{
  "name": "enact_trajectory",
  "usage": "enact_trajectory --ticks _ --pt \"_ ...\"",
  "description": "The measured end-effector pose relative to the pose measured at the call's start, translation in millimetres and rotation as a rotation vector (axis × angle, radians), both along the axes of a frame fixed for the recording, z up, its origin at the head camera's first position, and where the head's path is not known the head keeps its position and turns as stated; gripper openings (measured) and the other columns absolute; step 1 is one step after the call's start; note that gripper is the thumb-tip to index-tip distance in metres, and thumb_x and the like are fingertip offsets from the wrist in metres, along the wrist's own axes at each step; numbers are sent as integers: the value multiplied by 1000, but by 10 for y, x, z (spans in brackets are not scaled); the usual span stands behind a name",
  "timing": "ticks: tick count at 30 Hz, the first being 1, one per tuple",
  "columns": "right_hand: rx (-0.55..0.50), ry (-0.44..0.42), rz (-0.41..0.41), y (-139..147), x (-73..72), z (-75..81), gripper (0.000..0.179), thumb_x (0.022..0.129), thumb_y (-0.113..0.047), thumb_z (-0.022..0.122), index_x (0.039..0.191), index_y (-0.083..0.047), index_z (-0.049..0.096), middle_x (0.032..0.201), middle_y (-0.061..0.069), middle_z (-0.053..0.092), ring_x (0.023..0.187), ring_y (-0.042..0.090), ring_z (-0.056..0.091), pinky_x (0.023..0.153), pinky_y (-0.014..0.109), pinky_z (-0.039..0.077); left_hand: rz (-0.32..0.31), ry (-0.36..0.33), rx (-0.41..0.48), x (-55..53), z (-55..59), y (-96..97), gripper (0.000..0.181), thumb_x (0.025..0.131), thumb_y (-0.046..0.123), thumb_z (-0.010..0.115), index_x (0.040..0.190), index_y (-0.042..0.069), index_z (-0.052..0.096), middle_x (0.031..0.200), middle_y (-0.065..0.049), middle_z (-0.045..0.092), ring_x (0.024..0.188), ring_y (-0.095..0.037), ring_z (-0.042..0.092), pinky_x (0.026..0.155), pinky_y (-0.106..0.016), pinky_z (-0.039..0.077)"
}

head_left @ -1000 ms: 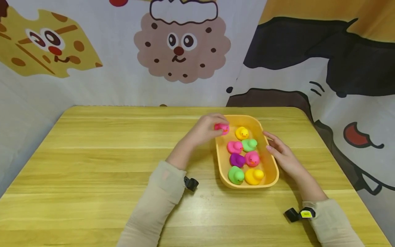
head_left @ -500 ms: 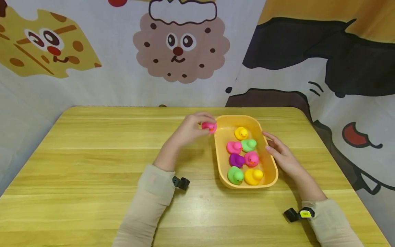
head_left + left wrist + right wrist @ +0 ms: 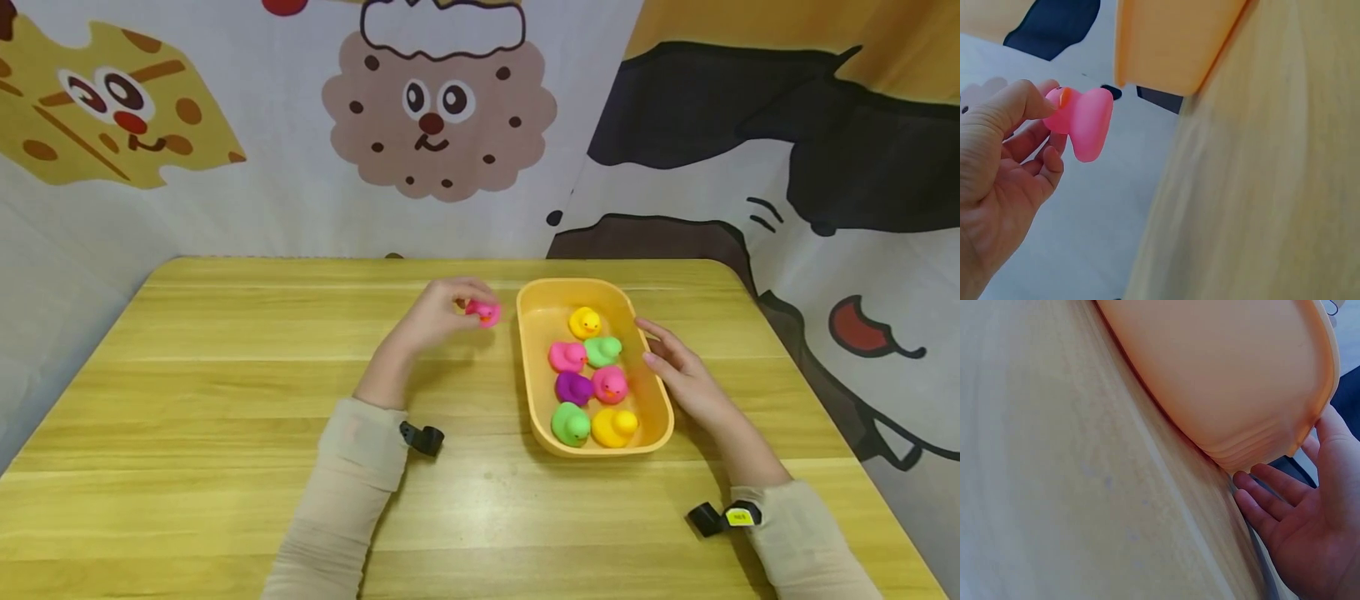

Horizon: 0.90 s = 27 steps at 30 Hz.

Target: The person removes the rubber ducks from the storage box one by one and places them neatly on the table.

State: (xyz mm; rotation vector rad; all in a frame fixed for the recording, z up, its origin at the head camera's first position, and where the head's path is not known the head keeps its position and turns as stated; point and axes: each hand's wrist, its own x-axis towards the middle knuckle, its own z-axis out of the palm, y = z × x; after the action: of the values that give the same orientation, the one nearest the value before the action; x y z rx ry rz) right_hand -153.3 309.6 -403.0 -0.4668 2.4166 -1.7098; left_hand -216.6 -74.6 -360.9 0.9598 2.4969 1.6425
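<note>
My left hand (image 3: 437,317) pinches a pink rubber duck (image 3: 486,314) between thumb and fingers, above the table left of the yellow-orange plastic basin (image 3: 542,302). In the left wrist view the duck (image 3: 1090,125) has an orange beak, and the thumb presses beside it. My right hand (image 3: 692,383) rests against the basin's right side, thumb at the rim. In the right wrist view its fairly straight fingers (image 3: 1272,500) touch the basin's outer wall (image 3: 1210,375). Inside lie several ducks: yellow (image 3: 585,322), green (image 3: 603,352), pink (image 3: 567,357) and purple (image 3: 573,388) among them.
The wood-grain table (image 3: 225,433) extends left and in front of the basin. Behind it hangs a cloth (image 3: 285,217) printed with cartoon food and an animal. Small black devices (image 3: 423,439) sit on both wrists.
My left hand has carried the pink duck leftward, from over the basin's left rim to above the table beside it. The right hand has stayed at the basin's side.
</note>
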Motion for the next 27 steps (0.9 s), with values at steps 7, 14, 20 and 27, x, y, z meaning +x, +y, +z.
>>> enact_trajectory --ticks 7,14,20,27 --pt "-14 -4 4 -6 -10 -4 51 104 -19 41 152 -10 25 137 35 36 110 5 54 83 24 49 7 -74 -12 -61 -123 -76 26 80 -6 70 104 0 72 109 -6 66 96 -21 57 78 -35 47" --pt "-22 -6 8 -10 -15 -8 51 104 -19 41 152 -11 25 137 34 37 109 5 55 83 25 49 26 -166 -26 -80 -210 -115 27 80 -5 70 106 0 71 116 -9 64 102 -22 57 80 -35 48" --pt "-19 3 9 -4 -15 -12 51 104 -19 41 151 -10 25 137 34 37 109 5 54 83 24 49 36 -212 -29 -97 -283 -117 29 78 -9 68 106 0 71 118 -10 63 105 -22 57 84 -35 48" --pt "-21 4 9 -3 -13 -14 51 104 -18 42 151 -10 25 138 35 36 110 5 54 83 24 49 42 -234 -34 -105 -343 -121 30 78 -11 67 105 0 71 118 -11 63 108 -24 56 88 -35 48"
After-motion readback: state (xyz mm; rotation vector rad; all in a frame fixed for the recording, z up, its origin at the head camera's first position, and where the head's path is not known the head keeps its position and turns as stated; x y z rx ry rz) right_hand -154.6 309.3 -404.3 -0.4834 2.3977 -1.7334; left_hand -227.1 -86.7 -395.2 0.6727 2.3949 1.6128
